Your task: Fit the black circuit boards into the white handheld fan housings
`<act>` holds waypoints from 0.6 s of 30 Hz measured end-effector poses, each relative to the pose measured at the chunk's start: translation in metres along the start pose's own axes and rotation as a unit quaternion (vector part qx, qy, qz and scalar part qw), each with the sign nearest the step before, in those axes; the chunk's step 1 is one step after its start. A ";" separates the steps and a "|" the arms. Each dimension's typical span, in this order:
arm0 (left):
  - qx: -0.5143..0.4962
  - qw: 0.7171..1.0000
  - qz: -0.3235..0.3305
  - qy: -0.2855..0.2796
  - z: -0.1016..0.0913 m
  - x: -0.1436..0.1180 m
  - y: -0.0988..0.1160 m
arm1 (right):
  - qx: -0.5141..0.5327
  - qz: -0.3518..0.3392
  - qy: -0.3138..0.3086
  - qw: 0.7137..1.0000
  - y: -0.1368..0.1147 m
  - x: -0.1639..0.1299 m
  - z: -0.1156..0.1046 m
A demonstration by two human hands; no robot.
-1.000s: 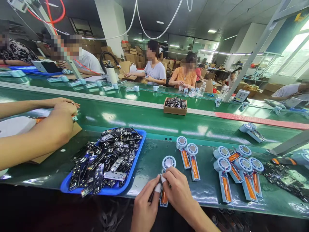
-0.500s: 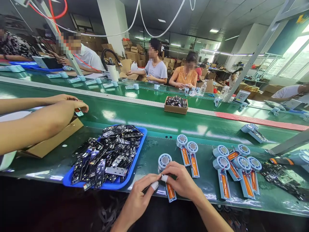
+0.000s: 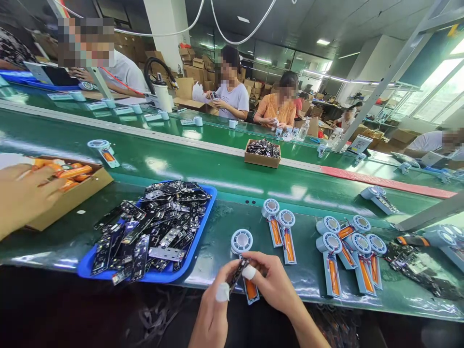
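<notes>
Between my two hands I hold a small black circuit board, tilted above the bench's front edge. My left hand grips its left side, with white tape round the thumb. My right hand pinches its upper end, its thumb taped too. Just behind and under my fingers lies a light blue fan housing with a round head and an orange battery in its handle, partly hidden by my right hand. To the left, a blue tray is heaped with black circuit boards.
Several open fan housings lie to the right, near a dark pile of boards. A co-worker's hand is over a carton of orange batteries at left. A board-filled box stands by the green belt. Co-workers sit opposite.
My hands have turned the circuit board up into clearer view. The co-worker's arms at left have drawn back, exposing the battery carton, and a fan housing now lies on the belt there.
</notes>
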State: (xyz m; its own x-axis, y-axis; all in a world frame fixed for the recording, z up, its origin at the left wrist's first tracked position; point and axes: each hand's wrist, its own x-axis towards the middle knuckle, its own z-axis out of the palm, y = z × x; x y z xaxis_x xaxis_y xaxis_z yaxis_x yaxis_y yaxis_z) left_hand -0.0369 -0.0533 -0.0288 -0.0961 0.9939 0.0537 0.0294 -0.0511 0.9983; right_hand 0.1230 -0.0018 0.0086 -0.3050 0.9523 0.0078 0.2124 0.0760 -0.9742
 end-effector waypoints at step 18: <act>-0.114 0.948 -0.252 -0.156 -0.008 0.035 0.030 | 0.150 -0.042 -0.132 0.979 -0.016 -0.001 -0.003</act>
State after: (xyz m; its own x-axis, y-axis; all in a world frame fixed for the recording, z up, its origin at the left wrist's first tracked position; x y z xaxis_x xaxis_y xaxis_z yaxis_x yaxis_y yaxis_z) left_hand -0.0470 -0.0210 0.0034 0.2601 0.8764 -0.4053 -0.1616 0.4533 0.8766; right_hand 0.1220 -0.0028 0.0248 -0.5474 0.8339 0.0703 -0.0942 0.0221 -0.9953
